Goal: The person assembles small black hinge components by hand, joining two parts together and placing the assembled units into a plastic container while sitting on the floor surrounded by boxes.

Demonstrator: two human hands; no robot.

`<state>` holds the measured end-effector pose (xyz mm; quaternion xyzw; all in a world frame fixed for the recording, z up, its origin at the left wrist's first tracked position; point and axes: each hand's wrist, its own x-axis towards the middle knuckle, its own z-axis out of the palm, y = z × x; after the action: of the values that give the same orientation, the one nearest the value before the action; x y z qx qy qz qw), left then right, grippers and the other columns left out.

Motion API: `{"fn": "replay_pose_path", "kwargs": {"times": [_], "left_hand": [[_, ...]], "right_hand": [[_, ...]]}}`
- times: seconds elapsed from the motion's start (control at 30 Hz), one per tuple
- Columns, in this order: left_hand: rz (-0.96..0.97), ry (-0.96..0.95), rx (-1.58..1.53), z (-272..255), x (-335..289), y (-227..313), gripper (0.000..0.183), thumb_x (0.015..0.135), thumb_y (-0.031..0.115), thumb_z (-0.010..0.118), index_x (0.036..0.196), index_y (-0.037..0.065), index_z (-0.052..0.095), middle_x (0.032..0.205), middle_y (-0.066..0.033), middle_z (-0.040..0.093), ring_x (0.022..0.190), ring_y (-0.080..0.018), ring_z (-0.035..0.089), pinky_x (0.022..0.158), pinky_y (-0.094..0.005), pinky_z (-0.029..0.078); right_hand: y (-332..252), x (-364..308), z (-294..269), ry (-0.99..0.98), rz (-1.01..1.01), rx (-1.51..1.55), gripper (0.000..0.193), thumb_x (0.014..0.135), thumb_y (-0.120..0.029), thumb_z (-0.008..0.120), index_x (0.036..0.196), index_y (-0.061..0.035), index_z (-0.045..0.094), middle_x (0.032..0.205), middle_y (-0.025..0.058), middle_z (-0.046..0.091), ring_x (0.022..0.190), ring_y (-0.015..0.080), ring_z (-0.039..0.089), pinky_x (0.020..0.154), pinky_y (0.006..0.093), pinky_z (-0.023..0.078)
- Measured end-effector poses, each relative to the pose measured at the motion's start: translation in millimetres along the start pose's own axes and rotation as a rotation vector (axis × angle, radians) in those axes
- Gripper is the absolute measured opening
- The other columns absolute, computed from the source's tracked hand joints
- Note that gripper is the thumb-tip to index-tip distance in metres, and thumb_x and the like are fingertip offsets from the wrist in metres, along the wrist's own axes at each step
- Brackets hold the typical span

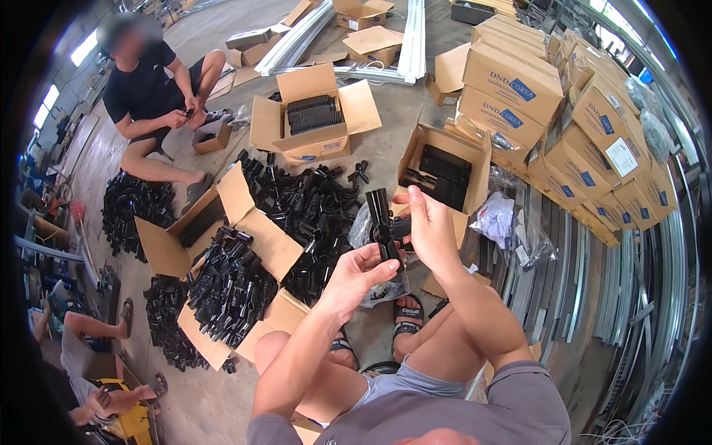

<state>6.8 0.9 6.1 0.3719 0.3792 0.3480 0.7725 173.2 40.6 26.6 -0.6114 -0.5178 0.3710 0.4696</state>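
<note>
Holding one black tube fitting (378,211) between them, the left hand (360,274) is curled around its lower end and the right hand (432,231) has its fingers partly closed on its side; it is tilted in mid-air above the person's sandals (406,326). Three large open cartons are nearby: the far carton (315,150) contains a packed row of thin black pieces, the right carton (476,174) several black parts, and the left carton (263,237) one long dark piece, partly screened by heaped fittings (233,282) too many to count. Stacked at right, numerous closed cartons (504,83) bear blue diamond-shaped printed marks; one has a white label (621,156). Two co-workers sit at left.
</note>
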Motion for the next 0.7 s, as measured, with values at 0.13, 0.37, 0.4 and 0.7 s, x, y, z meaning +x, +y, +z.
{"fn": "replay_pose_path", "kwargs": {"times": [0.13, 0.37, 0.4, 0.7], "left_hand": [[0.048, 0.057, -0.047, 4.5, 0.8, -0.5, 0.03, 0.092, 0.01, 0.072, 0.12, 0.001, 0.065, 0.104, -0.0021, 0.072, 0.092, -0.0064, 0.065, 0.085, -0.0249, 0.053], [0.027, 0.107, -0.086, 2.0, -3.3, 2.5, 0.029, 0.09, 0.009, 0.075, 0.117, 0.002, 0.068, 0.103, -0.002, 0.072, 0.087, -0.0062, 0.064, 0.082, -0.0238, 0.052], [0.018, 0.108, -0.087, 0.2, -4.4, 3.1, 0.027, 0.09, 0.009, 0.075, 0.115, 0.002, 0.068, 0.102, -0.0017, 0.072, 0.086, -0.0061, 0.064, 0.081, -0.0238, 0.052], [0.297, 0.533, 1.026, -30.0, -11.1, 51.6, 0.049, 0.08, 0.004, 0.075, 0.127, -0.003, 0.063, 0.101, -0.0173, 0.075, 0.084, -0.0163, 0.072, 0.079, -0.0297, 0.055]], "right_hand": [[0.1, -2.7, 0.9, 0.034, -0.001, 0.017, 0.056, 0.107, -0.045, 0.042, 0.105, 0.0028, 0.071, 0.074, 0.0126, 0.07, 0.053, 0.016, 0.063, 0.055, 0.0337, 0.049], [10.8, -6.0, 12.3, 0.082, -0.172, -0.053, 0.054, 0.107, -0.045, 0.041, 0.112, 0.0014, 0.069, 0.08, 0.0113, 0.073, 0.058, 0.0189, 0.065, 0.059, 0.0336, 0.051], [5.6, -9.3, 13.7, 0.054, -0.152, -0.024, 0.052, 0.107, -0.044, 0.042, 0.114, 0.0004, 0.068, 0.081, 0.012, 0.073, 0.063, 0.0211, 0.067, 0.063, 0.0353, 0.052], [126.1, 77.4, -9.6, -0.114, 0.075, -0.508, 0.045, 0.103, -0.041, 0.045, 0.103, -0.0021, 0.068, 0.099, 0.023, 0.07, 0.096, 0.0367, 0.069, 0.081, 0.0463, 0.052]]}}
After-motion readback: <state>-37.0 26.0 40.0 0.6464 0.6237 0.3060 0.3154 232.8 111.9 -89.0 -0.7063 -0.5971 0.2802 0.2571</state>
